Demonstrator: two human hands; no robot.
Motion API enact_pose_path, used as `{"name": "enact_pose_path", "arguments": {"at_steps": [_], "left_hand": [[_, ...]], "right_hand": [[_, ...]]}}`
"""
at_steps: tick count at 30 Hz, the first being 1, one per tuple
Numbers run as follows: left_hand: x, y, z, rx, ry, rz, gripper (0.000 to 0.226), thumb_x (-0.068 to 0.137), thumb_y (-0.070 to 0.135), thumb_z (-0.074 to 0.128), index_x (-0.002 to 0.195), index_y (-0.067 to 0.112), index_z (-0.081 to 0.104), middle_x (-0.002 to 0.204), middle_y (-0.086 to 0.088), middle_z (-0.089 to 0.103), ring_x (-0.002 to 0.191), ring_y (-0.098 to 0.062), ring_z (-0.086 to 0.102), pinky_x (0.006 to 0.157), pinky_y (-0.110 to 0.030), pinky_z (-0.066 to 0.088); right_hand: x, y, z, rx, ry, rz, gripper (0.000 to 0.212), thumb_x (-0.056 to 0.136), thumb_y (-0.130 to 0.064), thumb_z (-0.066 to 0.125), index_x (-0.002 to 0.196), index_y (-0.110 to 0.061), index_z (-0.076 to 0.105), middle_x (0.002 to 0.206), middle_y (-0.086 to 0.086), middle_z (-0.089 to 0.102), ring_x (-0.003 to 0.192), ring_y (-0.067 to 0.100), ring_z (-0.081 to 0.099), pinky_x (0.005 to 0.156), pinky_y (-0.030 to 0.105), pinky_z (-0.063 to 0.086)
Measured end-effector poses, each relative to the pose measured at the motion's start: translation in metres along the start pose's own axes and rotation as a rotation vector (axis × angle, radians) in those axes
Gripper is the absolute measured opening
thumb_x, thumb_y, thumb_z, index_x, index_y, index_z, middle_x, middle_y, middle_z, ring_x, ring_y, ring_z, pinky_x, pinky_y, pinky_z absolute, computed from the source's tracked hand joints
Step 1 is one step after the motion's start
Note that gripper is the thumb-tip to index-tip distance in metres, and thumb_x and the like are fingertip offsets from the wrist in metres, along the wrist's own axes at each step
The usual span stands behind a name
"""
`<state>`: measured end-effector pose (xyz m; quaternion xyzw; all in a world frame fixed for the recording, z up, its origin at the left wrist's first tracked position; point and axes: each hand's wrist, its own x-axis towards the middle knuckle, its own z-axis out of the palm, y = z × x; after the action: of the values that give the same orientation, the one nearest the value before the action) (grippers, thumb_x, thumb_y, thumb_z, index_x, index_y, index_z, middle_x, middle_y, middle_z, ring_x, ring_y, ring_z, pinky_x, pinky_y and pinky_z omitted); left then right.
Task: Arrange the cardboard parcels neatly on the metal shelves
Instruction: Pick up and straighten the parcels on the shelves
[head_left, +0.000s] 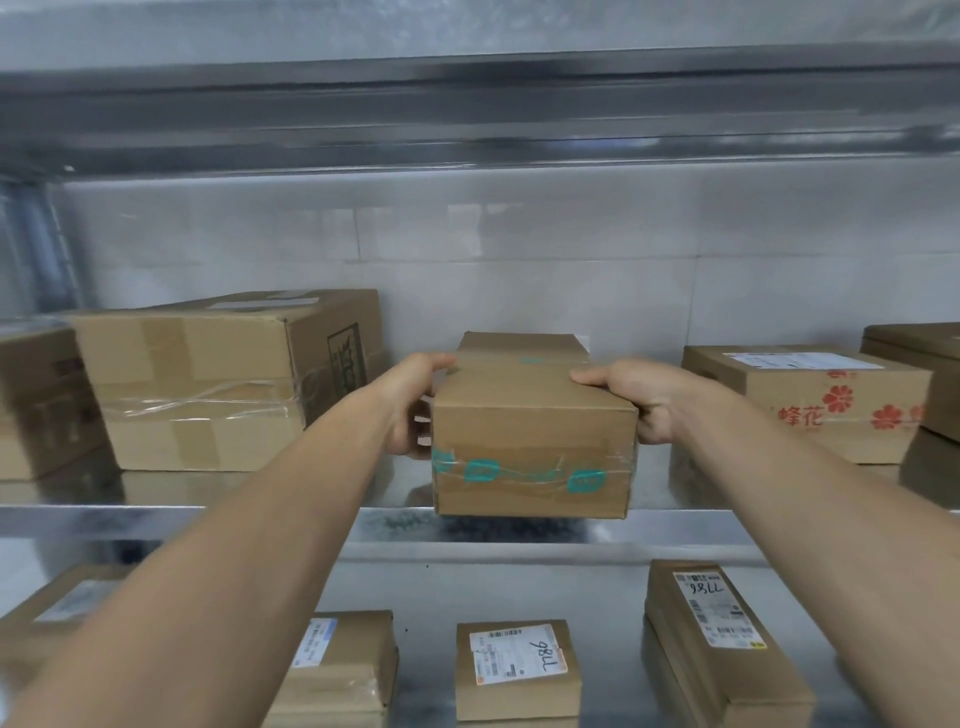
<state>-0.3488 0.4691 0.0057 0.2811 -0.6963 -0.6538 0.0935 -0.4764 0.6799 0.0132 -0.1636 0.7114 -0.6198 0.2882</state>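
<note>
Left grip and right grip clasp the teal-taped parcel; lower label reads "98LL".

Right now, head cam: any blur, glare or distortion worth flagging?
Head view: top shelf beam smeared by blur and bowed by the wide lens; middle shelf gleams with soft reflections; held parcel, left hand and right hand fairly sharp; light even, no hard shadows.
</note>
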Motion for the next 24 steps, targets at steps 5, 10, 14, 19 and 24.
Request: {"name": "enact_pose_path", "arguments": {"at_steps": [5, 10, 14, 19, 24], "left_hand": [[0.002, -0.017, -0.012, -0.123, 0.032, -0.025, 0.029, 0.103, 0.038, 0.047, 0.088, 0.014, 0.053, 0.057, -0.003, 0.051, 0.053, -0.021, 0.048, 0.057, -0.033, 0.045], [-0.011, -0.027, -0.019, -0.201, 0.0, -0.017, 0.022, 0.1, 0.027, 0.05, 0.114, 0.013, 0.057, 0.108, -0.021, 0.065, 0.112, -0.033, 0.067, 0.107, -0.04, 0.049], [-0.013, -0.023, -0.022, -0.216, 0.007, 0.027, 0.035, 0.101, 0.023, 0.052, 0.13, 0.005, 0.058, 0.083, -0.015, 0.075, 0.088, -0.029, 0.075, 0.106, -0.039, 0.051], [-0.011, -0.007, -0.012, -0.338, -0.056, 0.103, 0.023, 0.099, 0.031, 0.06, 0.109, 0.01, 0.06, 0.096, -0.006, 0.064, 0.092, -0.023, 0.073, 0.089, -0.04, 0.059], [-0.018, 0.008, -0.005, -0.313, -0.075, 0.104, 0.053, 0.086, 0.047, 0.071, 0.13, 0.018, 0.064, 0.136, -0.013, 0.063, 0.12, -0.038, 0.062, 0.071, -0.053, 0.059]], "right_hand": [[-0.003, 0.003, 0.001, 0.068, -0.009, -0.138, 0.081, 0.102, -0.01, 0.059, 0.163, -0.035, 0.012, 0.155, 0.016, 0.045, 0.061, 0.021, 0.074, 0.045, 0.033, 0.059], [-0.01, 0.007, 0.0, 0.137, -0.069, -0.176, 0.076, 0.104, -0.012, 0.056, 0.162, -0.042, 0.016, 0.157, 0.017, 0.042, 0.063, 0.02, 0.073, 0.049, 0.032, 0.06], [-0.012, 0.015, -0.01, 0.17, -0.062, -0.194, 0.059, 0.106, -0.011, 0.052, 0.155, -0.039, 0.037, 0.12, 0.014, 0.072, 0.056, 0.016, 0.069, 0.044, 0.027, 0.056], [-0.015, 0.025, -0.014, 0.169, -0.045, -0.161, 0.035, 0.105, -0.013, 0.049, 0.134, -0.024, 0.064, 0.1, 0.008, 0.076, 0.07, 0.019, 0.071, 0.056, 0.028, 0.057], [-0.021, 0.028, 0.002, 0.097, -0.012, -0.088, 0.038, 0.095, -0.047, 0.064, 0.114, -0.017, 0.076, 0.111, 0.011, 0.071, 0.099, 0.031, 0.07, 0.084, 0.041, 0.057]]}}
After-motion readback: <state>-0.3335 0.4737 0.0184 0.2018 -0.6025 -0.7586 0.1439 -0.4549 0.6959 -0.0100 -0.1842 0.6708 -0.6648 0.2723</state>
